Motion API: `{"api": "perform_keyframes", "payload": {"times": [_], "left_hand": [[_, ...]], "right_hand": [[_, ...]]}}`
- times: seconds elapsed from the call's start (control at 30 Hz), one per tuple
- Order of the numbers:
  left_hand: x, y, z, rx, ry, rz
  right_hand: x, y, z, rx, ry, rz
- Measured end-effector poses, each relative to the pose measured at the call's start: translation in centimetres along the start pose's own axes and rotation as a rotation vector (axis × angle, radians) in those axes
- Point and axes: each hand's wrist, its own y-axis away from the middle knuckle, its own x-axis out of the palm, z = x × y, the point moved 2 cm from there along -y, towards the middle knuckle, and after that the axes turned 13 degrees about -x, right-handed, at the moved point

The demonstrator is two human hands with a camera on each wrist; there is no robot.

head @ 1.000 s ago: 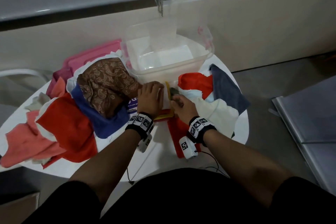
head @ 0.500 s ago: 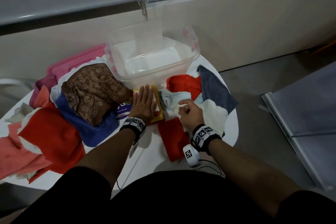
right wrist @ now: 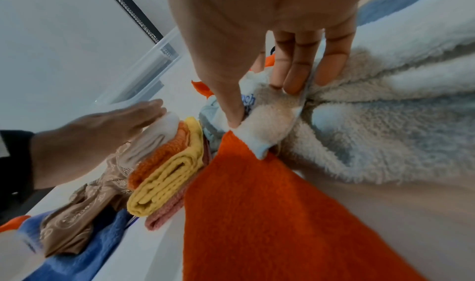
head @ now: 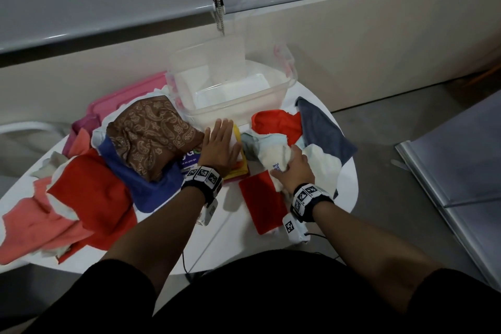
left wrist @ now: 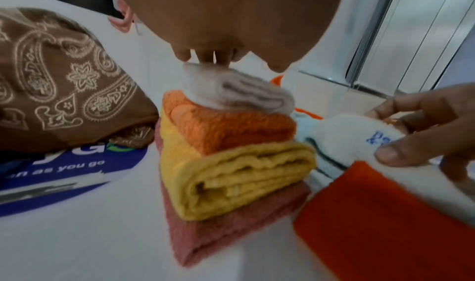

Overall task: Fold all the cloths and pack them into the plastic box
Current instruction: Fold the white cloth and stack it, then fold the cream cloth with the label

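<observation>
A clear plastic box [head: 282,89] stands open at the back of the round white table [head: 233,236]. In front of it sits a stack of folded cloths [left wrist: 231,155], grey on orange on yellow on pink. My left hand [head: 221,144] lies flat on top of this stack with straight fingers [right wrist: 144,110]. Just right of it, my right hand [head: 294,168] grips a fluffy white cloth [right wrist: 267,127] with blue print, thumb [left wrist: 393,153] on one side and fingers on the other. An orange-red cloth [head: 263,200] lies flat beneath it.
A heap of unfolded cloths covers the table's left: a brown paisley one [head: 151,133], a blue one [head: 146,184], a red one [head: 89,192], a salmon one [head: 29,222]. Red [head: 276,125] and grey-blue [head: 322,130] cloths lie at the right. A pink lid [head: 124,97] lies behind.
My left hand has flattened on the folded stack. My right hand moved right and took hold of the white fluffy cloth, pulling it up from the pile.
</observation>
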Motion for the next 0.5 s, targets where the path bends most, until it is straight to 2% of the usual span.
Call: {"api": "perform_keyframes", "payload": {"times": [0.1, 0.2, 0.27, 0.37, 0.5], "left_hand": [[-1.0, 2.4, -1.2, 0.076, 0.075, -0.163], [-0.9, 5.4, -1.8, 0.151, 0.107, -0.291], [-0.6, 7.0, -1.9, 0.158, 0.141, -0.315], [0.0, 8.8, -2.0, 0.186, 0.242, -0.255], [0.9, 9.6, -2.5, 0.182, 0.331, 0.001]], "right_hand": [[-0.4, -0.4, -0.1, 0.007, 0.108, 0.073], [-1.9, -0.6, 0.1, -0.037, 0.224, -0.012], [-2.9, -0.8, 0.3, -0.098, 0.17, -0.076], [-3.7, -1.1, 0.6, -0.148, -0.035, -0.152], [-4.3, 0.0, 1.5, -0.135, -0.244, -0.244]]}}
